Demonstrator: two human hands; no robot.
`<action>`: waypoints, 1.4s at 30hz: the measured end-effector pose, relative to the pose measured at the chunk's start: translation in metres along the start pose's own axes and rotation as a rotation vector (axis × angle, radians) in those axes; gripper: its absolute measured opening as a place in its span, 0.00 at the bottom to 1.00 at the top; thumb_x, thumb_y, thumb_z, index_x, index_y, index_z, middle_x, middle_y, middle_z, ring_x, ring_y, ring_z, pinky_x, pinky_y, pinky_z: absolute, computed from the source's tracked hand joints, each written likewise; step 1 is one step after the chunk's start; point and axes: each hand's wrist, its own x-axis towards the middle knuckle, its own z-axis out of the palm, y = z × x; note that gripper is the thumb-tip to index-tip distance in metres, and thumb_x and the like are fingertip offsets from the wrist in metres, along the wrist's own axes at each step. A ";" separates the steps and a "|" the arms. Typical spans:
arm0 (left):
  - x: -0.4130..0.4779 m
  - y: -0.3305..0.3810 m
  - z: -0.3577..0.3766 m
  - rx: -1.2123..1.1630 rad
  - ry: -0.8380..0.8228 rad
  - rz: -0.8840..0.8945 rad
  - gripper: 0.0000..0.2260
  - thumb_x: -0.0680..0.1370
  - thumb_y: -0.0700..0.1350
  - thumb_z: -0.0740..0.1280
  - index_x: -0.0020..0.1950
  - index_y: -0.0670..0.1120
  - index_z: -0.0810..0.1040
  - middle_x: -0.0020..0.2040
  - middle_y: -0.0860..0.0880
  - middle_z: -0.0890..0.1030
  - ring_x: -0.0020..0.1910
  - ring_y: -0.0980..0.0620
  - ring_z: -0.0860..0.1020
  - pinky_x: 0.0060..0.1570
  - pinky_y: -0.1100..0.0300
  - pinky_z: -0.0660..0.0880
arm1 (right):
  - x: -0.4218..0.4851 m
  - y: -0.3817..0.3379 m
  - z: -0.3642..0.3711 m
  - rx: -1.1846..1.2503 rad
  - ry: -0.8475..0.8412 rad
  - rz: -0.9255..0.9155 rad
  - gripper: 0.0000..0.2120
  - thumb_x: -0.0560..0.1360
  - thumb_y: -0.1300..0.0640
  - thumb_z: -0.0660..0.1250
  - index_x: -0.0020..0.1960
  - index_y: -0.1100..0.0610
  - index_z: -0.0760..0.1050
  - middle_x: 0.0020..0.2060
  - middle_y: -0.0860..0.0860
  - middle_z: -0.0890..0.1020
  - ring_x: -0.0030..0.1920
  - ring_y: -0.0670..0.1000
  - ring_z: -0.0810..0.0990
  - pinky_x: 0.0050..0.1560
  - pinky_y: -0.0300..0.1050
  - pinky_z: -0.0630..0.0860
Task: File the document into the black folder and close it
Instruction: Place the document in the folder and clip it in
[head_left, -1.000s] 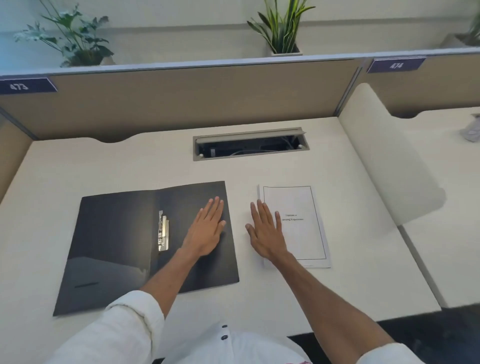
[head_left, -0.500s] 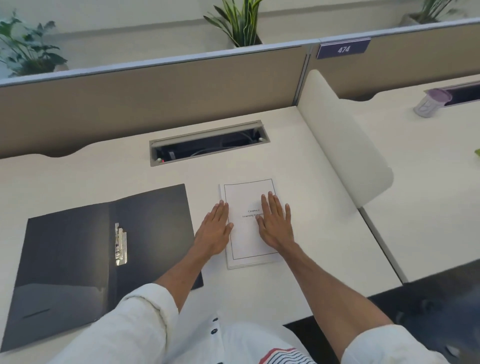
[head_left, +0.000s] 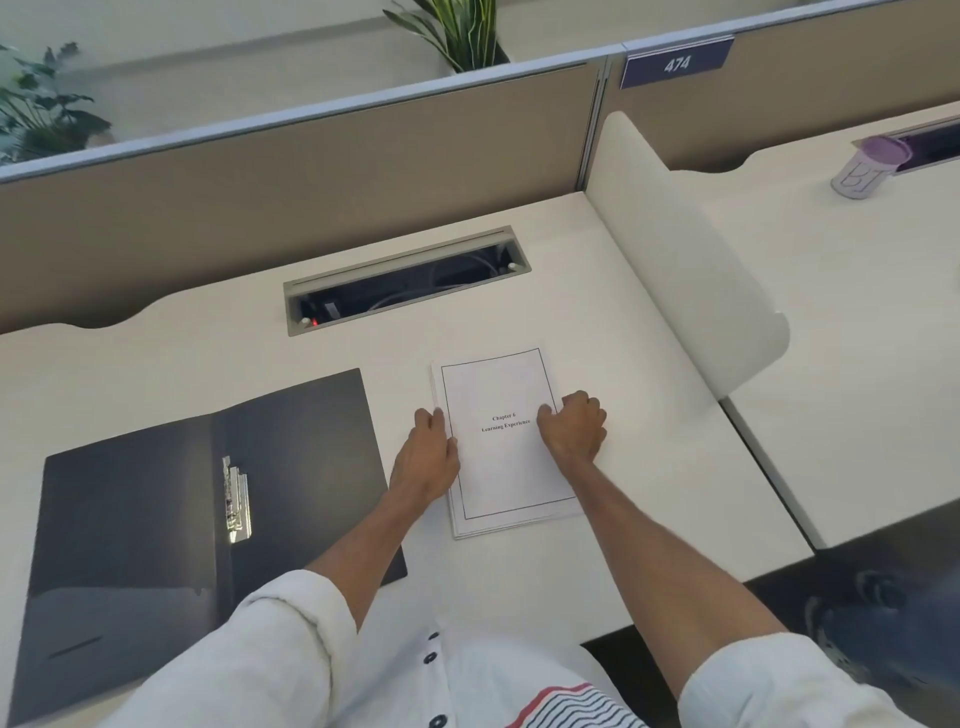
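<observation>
Both hands, left hand and right hand, pinch the document edges right of the open black folder; loose sheets could fan if you lift unevenly.

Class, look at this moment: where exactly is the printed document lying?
In the head view the document lies flat on the desk, right of the open black folder and in front of the cable tray, with the left hand and right hand at its side edges.

White desk with open black folder, document beside it, apart.
</observation>
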 end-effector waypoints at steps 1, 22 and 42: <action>0.000 0.001 0.000 -0.007 0.003 -0.008 0.18 0.89 0.44 0.58 0.76 0.36 0.68 0.67 0.39 0.70 0.51 0.35 0.79 0.52 0.42 0.81 | 0.003 -0.001 -0.001 0.031 -0.025 0.023 0.20 0.83 0.54 0.68 0.72 0.62 0.76 0.72 0.58 0.76 0.76 0.61 0.72 0.75 0.56 0.70; -0.006 -0.002 -0.011 -0.123 -0.081 -0.010 0.15 0.87 0.38 0.57 0.73 0.34 0.69 0.71 0.38 0.68 0.60 0.33 0.81 0.63 0.41 0.80 | -0.023 0.010 -0.020 0.296 -0.181 -0.028 0.04 0.81 0.63 0.66 0.54 0.63 0.77 0.46 0.56 0.81 0.48 0.60 0.76 0.50 0.50 0.74; -0.084 -0.126 -0.063 -0.620 0.247 -0.232 0.19 0.85 0.31 0.56 0.73 0.38 0.77 0.60 0.38 0.85 0.58 0.38 0.82 0.56 0.50 0.78 | -0.113 -0.061 0.048 0.644 -0.433 -0.213 0.11 0.85 0.69 0.65 0.66 0.72 0.73 0.52 0.62 0.84 0.50 0.58 0.81 0.55 0.54 0.79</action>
